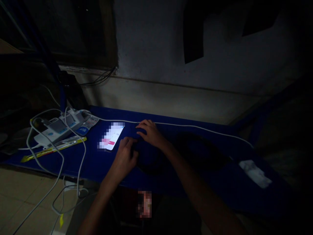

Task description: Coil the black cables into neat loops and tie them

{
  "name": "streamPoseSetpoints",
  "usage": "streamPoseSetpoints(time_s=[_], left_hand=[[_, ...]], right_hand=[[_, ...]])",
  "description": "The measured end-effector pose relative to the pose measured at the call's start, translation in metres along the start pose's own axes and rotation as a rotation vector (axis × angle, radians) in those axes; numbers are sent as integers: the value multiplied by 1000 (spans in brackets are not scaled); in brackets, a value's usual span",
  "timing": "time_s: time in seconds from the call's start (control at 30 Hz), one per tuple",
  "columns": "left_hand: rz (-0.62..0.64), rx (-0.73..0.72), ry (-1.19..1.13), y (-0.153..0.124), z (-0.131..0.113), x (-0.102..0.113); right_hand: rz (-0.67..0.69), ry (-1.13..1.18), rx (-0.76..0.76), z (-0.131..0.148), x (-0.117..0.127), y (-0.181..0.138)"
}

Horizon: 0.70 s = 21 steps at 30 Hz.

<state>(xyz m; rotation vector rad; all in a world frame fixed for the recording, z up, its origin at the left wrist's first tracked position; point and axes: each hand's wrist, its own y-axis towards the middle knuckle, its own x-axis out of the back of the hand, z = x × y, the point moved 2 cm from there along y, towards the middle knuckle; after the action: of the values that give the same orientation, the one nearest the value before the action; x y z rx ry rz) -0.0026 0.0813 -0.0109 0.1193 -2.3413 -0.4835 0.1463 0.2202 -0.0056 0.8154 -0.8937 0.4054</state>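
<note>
My left hand [125,156] is over the blue tabletop [95,168], just right of a lit phone [118,136]. Its fingers are curled and closed; in the dark I cannot make out what is in them. Close by, a little farther back, my right hand [150,133] points left with thumb and forefinger apart, and nothing shows between them. Beneath and between the hands lies a dark, curved shape [149,169], too dim to name. A white cable [181,124] runs behind the right hand.
A white power strip [55,129] with plugs and looping cables sits at the left. Near it are a yellow-edged plastic wrapper [56,147] and a blue-and-white card [88,125]. A crumpled white item [254,173] lies at the right. Behind stands a wall [151,94].
</note>
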Motion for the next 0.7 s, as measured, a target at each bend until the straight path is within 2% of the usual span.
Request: streamPoseSetpoints(time_s=[0.2, 0.37, 0.7], left_hand=[[5, 5, -8, -3, -3, 1], [19, -6, -2, -4, -3, 1], [16, -7, 15, -4, -3, 1]], right_hand=[[22, -26, 87, 5, -1, -7], [35, -29, 83, 15, 1, -7], [37, -17, 52, 14, -3, -9]])
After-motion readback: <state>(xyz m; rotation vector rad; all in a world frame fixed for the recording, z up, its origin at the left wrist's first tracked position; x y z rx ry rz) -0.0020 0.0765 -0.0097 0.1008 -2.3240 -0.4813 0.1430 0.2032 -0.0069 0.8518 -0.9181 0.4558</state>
